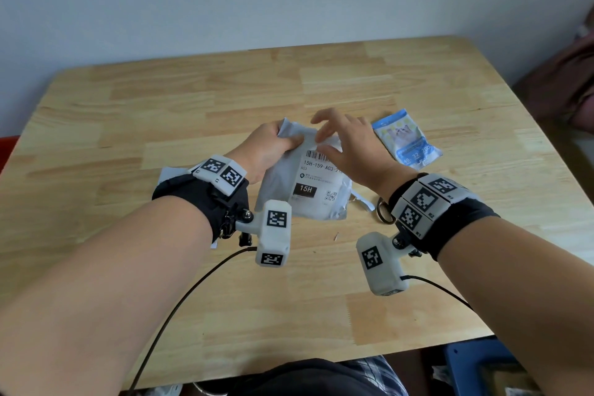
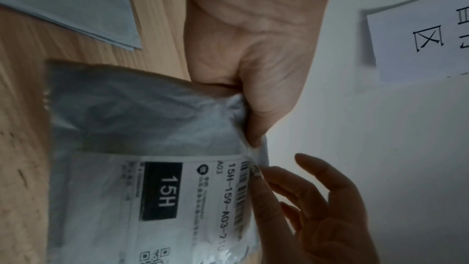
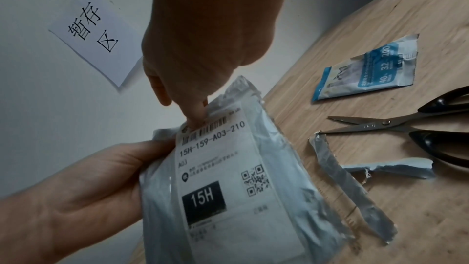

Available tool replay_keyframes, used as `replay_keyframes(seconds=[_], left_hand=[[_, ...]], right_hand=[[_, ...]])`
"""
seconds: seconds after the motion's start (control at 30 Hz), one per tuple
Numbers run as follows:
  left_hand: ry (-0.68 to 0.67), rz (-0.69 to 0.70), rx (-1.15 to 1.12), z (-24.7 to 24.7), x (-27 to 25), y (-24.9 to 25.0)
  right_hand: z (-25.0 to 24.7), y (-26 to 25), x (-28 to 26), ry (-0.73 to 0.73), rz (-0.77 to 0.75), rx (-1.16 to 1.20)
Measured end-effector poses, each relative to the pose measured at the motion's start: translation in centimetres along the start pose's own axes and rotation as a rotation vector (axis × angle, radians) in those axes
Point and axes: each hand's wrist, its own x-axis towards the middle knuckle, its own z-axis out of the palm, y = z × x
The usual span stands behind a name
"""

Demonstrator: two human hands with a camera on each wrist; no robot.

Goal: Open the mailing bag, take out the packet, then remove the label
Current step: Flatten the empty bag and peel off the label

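a: where's the mailing bag [image 1: 302,183]?

b: centre frame, gripped in my left hand [image 1: 263,154]; right hand [image 1: 347,145] picks the shipping label [image 3: 215,168] corner, other fingers spread. blue packet [image 1: 406,143] lies right.

a: risk?

b: label may tear; thin film stretches.

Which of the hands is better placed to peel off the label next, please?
Right: the right hand already has fingertips at the label top corner, while the left hand grips the mailing bag.
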Motion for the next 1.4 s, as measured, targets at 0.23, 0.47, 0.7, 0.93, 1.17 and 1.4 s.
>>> replay_keyframes(seconds=[0.23, 0.47, 0.7, 0.93, 1.17, 1.4], left_hand=[[-0.041, -0.051, 0.016, -0.5, -0.4, 0.2], [-0.097, -0.004, 0.129, -1.4, -0.6, 1.5], [-0.055, -0.033, 0.27, -1.4, 0.0, 1.2], [0.039, -0.013, 0.298, -0.7, 0.4, 0.5], [0.059, -0.006, 0.24, -0.4, 0.6, -0.2], [-0.169, -0.017, 0.409, -1.6, 0.2, 0.5]], right_hand=[[0.5, 0.7, 0.1, 0.067, -0.066, -0.064], [0.7, 0.0, 0.4, 0.051, -0.222, -0.164], [1.0, -0.8, 0.3, 0.165, -0.334, -0.166], [1.5, -0.8, 0.3, 0.176, -0.37, -0.198], [2.0, -0.6, 0.0, 0.121, -0.302, -0.213], [1.9, 0.2, -0.5, 0.024, -0.368, -0.219]])
